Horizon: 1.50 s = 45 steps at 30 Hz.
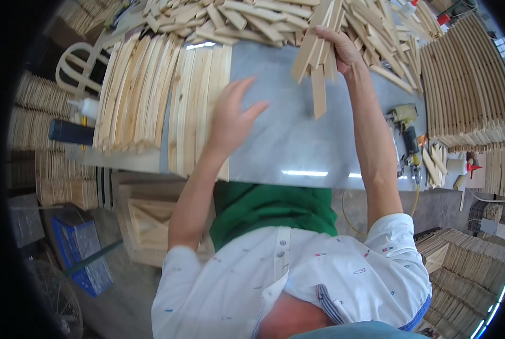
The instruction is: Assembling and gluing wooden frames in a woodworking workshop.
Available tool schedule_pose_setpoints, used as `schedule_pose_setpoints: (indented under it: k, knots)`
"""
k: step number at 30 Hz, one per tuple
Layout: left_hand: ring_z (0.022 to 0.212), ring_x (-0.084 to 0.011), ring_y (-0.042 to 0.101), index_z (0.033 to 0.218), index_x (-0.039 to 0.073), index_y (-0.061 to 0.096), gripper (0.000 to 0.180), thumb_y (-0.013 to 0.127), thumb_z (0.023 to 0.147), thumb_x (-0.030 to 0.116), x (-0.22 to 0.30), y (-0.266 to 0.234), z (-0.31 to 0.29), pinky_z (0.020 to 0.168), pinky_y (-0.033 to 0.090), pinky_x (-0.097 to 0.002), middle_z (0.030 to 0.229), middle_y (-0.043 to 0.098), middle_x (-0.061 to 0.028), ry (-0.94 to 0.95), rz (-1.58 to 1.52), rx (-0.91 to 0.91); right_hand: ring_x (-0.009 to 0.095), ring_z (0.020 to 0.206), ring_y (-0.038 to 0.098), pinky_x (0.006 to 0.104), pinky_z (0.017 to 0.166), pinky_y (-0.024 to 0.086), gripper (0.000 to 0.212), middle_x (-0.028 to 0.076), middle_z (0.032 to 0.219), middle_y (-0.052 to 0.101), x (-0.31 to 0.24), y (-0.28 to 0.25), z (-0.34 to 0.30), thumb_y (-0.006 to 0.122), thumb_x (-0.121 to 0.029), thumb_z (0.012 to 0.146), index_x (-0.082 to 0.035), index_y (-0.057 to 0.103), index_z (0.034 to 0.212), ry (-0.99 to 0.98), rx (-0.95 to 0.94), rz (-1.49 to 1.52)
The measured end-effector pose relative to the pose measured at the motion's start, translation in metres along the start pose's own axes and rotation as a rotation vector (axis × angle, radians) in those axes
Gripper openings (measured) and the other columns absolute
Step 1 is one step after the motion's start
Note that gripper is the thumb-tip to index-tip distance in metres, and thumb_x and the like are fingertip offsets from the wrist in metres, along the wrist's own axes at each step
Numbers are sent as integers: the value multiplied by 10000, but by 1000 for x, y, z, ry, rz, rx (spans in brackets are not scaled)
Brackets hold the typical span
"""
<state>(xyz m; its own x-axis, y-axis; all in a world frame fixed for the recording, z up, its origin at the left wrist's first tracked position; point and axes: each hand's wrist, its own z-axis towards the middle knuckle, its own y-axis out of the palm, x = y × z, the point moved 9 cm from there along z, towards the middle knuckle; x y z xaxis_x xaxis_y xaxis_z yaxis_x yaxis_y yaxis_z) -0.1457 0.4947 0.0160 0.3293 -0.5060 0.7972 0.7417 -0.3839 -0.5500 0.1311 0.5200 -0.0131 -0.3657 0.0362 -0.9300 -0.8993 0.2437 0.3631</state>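
My right hand point(344, 48) is closed around a bundle of thin wooden slats point(318, 93) with slanted ends, held over the far part of the grey tabletop point(286, 135). Behind it spreads a loose heap of similar wooden pieces point(252, 20). My left hand point(235, 116), blurred by motion, is open with thumb and fingers apart and nothing in it. It hovers just right of a row of flat wooden boards point(199, 101) lying side by side. Further left lies another row of longer wooden slats point(136, 93).
A nail gun point(406, 127) lies at the table's right side, near a glue bottle point(462, 166) with a red tip. Tall stacks of wooden panels point(467, 85) stand at the right. A white bottle point(87, 107) is at the left edge. Below left are a blue crate point(83, 248) and a fan point(54, 296).
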Motion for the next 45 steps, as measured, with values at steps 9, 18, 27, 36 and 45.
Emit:
schedule_pose_setpoints:
  k: [9, 18, 27, 36, 45]
  knots:
    - [843, -196, 673, 1170, -82, 557, 491, 716, 834, 241, -46, 91, 26, 767, 548, -303, 1022, 665, -135, -437, -405, -317, 263, 767, 689, 433, 637, 617, 458, 172, 906, 647, 84, 40, -70, 738, -154, 785, 60, 530, 1132, 297, 105, 49]
    - [830, -255, 684, 1073, -18, 627, 350, 681, 817, 216, -64, 42, 24, 749, 560, -369, 945, 683, -137, -413, 86, -109, 244, 703, 664, 409, 622, 584, 423, 157, 879, 646, 79, 36, -74, 738, -154, 757, 92, 566, 1054, 256, 184, -227]
    - [854, -300, 659, 1091, 13, 611, 437, 724, 771, 287, -2, 59, 18, 787, 528, -406, 1067, 639, -167, 52, 302, 76, 230, 671, 658, 368, 602, 583, 386, 157, 865, 643, 78, 35, -74, 729, -163, 772, 92, 575, 1018, 259, 207, -233]
    - [793, -178, 682, 1125, -62, 553, 568, 750, 740, 306, -46, 91, 31, 672, 547, -302, 957, 674, -142, -420, -153, -260, 231, 670, 673, 365, 596, 592, 303, 172, 856, 653, 87, 32, -79, 687, -122, 795, 93, 593, 988, 260, 171, -112]
    - [861, -241, 700, 1155, -67, 534, 521, 684, 763, 241, -46, 84, 25, 740, 554, -352, 984, 682, -197, -437, -170, -210, 257, 720, 696, 373, 682, 605, 159, 188, 842, 675, 86, 29, -85, 647, -75, 802, 62, 631, 881, 268, 152, -152]
